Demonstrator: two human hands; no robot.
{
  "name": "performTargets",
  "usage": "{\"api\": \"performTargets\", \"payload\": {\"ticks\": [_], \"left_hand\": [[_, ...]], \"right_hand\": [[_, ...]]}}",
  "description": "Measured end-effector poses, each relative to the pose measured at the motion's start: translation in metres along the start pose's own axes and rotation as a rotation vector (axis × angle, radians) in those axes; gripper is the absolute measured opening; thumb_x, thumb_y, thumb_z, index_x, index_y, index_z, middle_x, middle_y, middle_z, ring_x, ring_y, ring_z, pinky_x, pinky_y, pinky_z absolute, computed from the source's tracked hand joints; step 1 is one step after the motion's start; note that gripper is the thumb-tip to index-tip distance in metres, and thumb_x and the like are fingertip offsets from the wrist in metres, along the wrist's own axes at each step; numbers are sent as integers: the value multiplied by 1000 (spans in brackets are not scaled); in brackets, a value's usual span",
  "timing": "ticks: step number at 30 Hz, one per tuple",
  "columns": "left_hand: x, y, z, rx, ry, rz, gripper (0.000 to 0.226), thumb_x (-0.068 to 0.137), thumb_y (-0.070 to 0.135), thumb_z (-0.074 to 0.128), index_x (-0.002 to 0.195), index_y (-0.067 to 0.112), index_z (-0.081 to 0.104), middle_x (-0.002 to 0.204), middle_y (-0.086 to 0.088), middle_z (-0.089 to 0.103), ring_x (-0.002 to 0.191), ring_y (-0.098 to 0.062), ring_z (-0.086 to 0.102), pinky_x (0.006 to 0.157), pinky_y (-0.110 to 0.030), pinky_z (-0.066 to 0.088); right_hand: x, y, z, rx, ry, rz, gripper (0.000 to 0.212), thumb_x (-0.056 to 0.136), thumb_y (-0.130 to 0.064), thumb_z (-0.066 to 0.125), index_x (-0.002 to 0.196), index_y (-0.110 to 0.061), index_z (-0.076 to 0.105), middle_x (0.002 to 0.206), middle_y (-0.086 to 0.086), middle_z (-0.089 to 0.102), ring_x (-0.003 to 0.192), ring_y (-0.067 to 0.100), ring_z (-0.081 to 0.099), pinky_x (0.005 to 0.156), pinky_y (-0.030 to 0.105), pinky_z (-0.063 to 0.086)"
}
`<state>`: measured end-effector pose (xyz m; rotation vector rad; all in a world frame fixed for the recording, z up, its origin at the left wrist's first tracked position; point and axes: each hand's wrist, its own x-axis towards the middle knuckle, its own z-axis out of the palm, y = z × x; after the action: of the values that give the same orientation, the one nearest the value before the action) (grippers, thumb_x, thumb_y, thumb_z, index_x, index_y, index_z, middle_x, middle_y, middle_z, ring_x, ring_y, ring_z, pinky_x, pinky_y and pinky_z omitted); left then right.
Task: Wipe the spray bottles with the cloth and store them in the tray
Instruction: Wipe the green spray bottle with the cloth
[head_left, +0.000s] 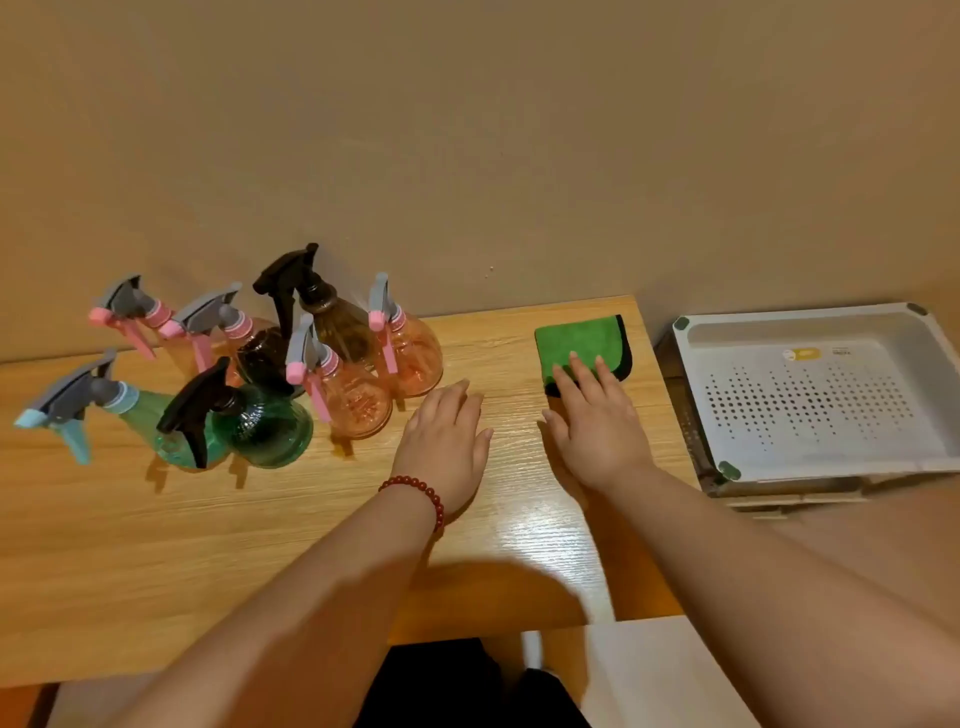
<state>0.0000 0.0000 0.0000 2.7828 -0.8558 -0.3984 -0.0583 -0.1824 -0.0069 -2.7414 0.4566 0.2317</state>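
A group of spray bottles (270, 384) is seen standing upright on the left half of the wooden table (156, 545), close to the wall. Among them, pink bottles with grey and pink triggers, a brown bottle (337, 322) with a black trigger, a dark green bottle (270, 426) with a black trigger and a pale green bottle (145, 421) with a blue trigger can be made out.

A folded green cloth (579, 340) with a dark edge is laid near the table's far right corner. The straight fingertips of the right hand (597, 421) are rested on its near edge; nothing is gripped. The left hand (447, 436) is held flat with fingers extended, just beside the nearest pink bottle (358, 405); whether the table is touched cannot be told. A red bead bracelet (418, 493) is worn on the left wrist.

A white tray (810, 332) with a perforated bottom is set beyond the table's right edge.
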Motion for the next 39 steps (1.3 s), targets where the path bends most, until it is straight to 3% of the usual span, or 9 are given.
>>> {"api": "performTargets", "payload": {"ticks": [9,13,18,22,24,29,34,37,39], "left_hand": [[9,-35,26,-38,-48,-42,54,105,37,33,154,16,25,163,-4,16,149,-21,10,120,-36,9],[10,-44,34,-38,-59,-40,55,105,37,34,155,18,22,164,0,12,149,-20,7,120,-36,7],[8,-47,38,-66,-33,-30,53,104,33,39,154,18,28,164,0,15,150,-20,10,120,-35,8],[-2,-57,36,-82,22,-1,54,96,37,36,140,9,51,152,-11,42,140,-34,38,113,-45,26],[-10,-64,36,-77,30,0,59,93,39,31,138,8,53,150,-13,45,138,-35,40,111,-47,30],[-32,-85,35,-56,-17,-17,49,100,26,49,146,11,44,158,-9,32,146,-31,25,117,-47,22],[-48,-96,37,-58,19,23,48,96,29,46,138,9,53,151,-12,43,138,-36,39,111,-53,32],[-52,-101,36,-65,-3,14,48,100,29,46,145,13,46,158,-6,33,145,-29,27,117,-45,21],[-57,-108,38,-69,23,36,50,98,32,41,145,14,46,157,-6,34,145,-28,27,117,-44,21]], "right_hand": [[61,-10,11,-64,63,74,56,103,-41,32,155,-28,15,164,-1,2,149,29,-10,118,47,-7],[69,-8,27,-109,7,168,58,103,-47,21,155,-29,5,164,-3,-6,149,31,-13,117,51,-10],[54,-21,41,-88,62,184,55,103,-46,20,155,-30,11,164,-4,3,149,29,0,118,47,3],[26,-43,54,-43,81,143,55,101,-51,15,153,-32,21,163,-5,13,147,28,9,113,45,11],[12,-53,65,-25,88,107,58,98,-51,15,151,-31,29,161,-5,21,145,28,16,109,43,12],[-18,-79,93,-33,183,45,47,86,-34,46,129,-22,61,137,3,58,119,31,52,91,38,23],[-41,-104,108,-39,229,-26,53,83,-29,41,130,-13,60,130,7,61,113,24,40,89,37,26],[-47,-116,118,-35,251,-41,54,82,-25,40,129,-10,60,129,9,61,113,24,40,91,38,30],[-49,-122,121,-27,266,-43,54,81,-24,39,127,-8,62,129,11,61,113,24,39,90,41,42]]}}
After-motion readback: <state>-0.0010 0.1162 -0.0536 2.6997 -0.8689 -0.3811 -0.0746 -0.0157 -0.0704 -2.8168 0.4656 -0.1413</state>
